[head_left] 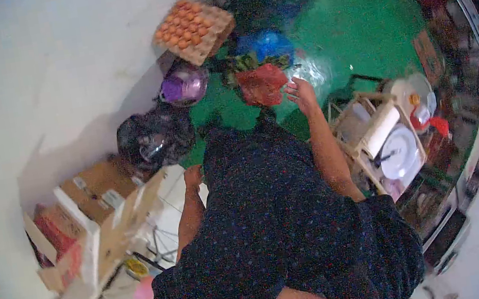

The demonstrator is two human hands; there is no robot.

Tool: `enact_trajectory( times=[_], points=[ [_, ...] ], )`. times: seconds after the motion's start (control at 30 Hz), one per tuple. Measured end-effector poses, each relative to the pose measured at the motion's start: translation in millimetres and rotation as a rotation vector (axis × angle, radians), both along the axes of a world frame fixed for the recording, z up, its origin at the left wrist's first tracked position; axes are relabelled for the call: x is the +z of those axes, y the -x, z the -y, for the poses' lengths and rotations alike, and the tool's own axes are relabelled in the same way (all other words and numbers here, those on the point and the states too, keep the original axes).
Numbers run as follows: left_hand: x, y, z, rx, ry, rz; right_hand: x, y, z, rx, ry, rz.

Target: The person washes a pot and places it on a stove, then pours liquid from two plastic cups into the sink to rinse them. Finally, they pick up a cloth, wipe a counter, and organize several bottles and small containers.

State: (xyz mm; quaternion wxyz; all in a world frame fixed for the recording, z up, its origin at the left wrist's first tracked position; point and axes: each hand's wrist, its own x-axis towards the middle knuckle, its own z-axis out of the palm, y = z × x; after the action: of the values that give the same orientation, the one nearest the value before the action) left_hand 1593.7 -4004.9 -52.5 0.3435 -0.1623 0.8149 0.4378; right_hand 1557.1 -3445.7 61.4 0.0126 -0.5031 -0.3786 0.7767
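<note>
Tray [198, 54]: eggs [184, 25] | red bag [264, 85]: near right hand [301, 94]

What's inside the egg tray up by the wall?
The egg tray shows rows of brown eggs on top. Whatever lies beneath those eggs, and the floor under the tray, is covered and can't be seen.

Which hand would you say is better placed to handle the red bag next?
The right hand, I would judge: it is close beside the red bag, though contact is unclear. The left hand is lower in the picture, well away from the bag.
</note>
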Motion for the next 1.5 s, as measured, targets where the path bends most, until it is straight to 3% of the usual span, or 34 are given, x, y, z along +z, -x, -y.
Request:
enact_trajectory(
  times=[0.07,0.1,0.13,0.23,0.33,0.4,0.47,0.57,0.63,0.67,0.7,0.73,0.83,0.9,0.97,1.0,1.03,1.1,1.13,1.17,1.2,1.23,1.27,1.33,1.4,1.5],
  points=[
    [38,24,-52,0.282,-0.006,0.071,-45,-26,-32,0.214,-0.352,0.058],
    [27,37,-59,0.05,-0.045,-0.061,-58,-40,-52,0.317,-0.532,0.103],
    [0,49,-53,-0.185,-0.095,-0.196,4,-44,-52,0.146,-0.326,0.106],
    [-33,80,-90,-0.623,-0.195,-0.815,30,-72,-82,-0.045,-0.347,-0.001],
    [-21,114,-152,-1.083,0.088,-0.894,22,-98,-117,-0.111,-0.471,0.076],
    [-15,131,-189,-1.178,0.126,-0.529,27,-108,-132,-0.186,-0.506,0.024],
    [-8,154,-234,-1.021,0.139,-0.205,30,-116,-149,-0.227,-0.547,-0.007],
    [-4,201,-320,-0.92,0.119,-0.131,30,-119,-167,-0.242,-0.684,0.015],
    [-24,207,-393,-0.849,0.075,-0.045,18,-123,-179,-0.425,-0.562,-0.124],
    [-31,206,-430,-0.835,0.058,0.004,71,-132,-181,-0.386,-0.602,-0.14],
    [-32,207,-470,-0.827,0.055,0.031,87,-137,-191,-0.425,-0.52,-0.117],
    [-32,216,-509,-0.834,0.052,0.047,67,-136,-206,-0.419,-0.48,-0.142],
    [-32,253,-622,-0.96,0.061,0.068,70,-125,-260,-0.506,-0.567,-0.192],
    [-48,267,-700,-1.154,0.087,0.127,89,-122,-312,-0.573,-0.398,-0.274],
    [-67,292,-772,-1.39,0.122,0.144,46,-116,-372,-0.616,-0.391,-0.278],
    [-64,306,-813,-1.508,0.127,0.099,29,-110,-402,-0.593,-0.581,-0.026],
    [-65,319,-853,-1.623,0.096,0.033,12,-101,-426,-0.725,-0.656,0.068],
    [-71,339,-933,-1.797,-0.136,-0.384,51,-95,-466,-0.781,-0.64,0.141],
    [-67,335,-982,-1.668,0.082,-0.328,68,-101,-482,-0.805,-0.723,0.077],
    [-66,341,-1017,-1.443,-0.183,-0.096,77,-101,-485,-0.839,-0.79,0.018],
    [-4,312,-1051,-1.384,-0.207,-0.087,89,-106,-486,-0.936,-0.751,0.049],
    [-34,315,-1088,-1.567,-0.247,-0.322,93,-115,-489,-1.025,-0.732,0.089],
    [-31,302,-1132,-1.848,-0.103,-0.44,100,-122,-483,-1.144,-0.61,0.073],
    [77,221,-1179,-1.888,-0.374,-0.334,113,-129,-475,-1.337,-0.474,0.114],
    [149,156,-1222,-2.13,-0.412,-0.263,105,-133,-468,-1.433,-0.56,0.214],
    [175,79,-1275,-2.386,-0.503,-0.041,91,-129,-466,-1.727,-0.671,0.39]
  ],
)
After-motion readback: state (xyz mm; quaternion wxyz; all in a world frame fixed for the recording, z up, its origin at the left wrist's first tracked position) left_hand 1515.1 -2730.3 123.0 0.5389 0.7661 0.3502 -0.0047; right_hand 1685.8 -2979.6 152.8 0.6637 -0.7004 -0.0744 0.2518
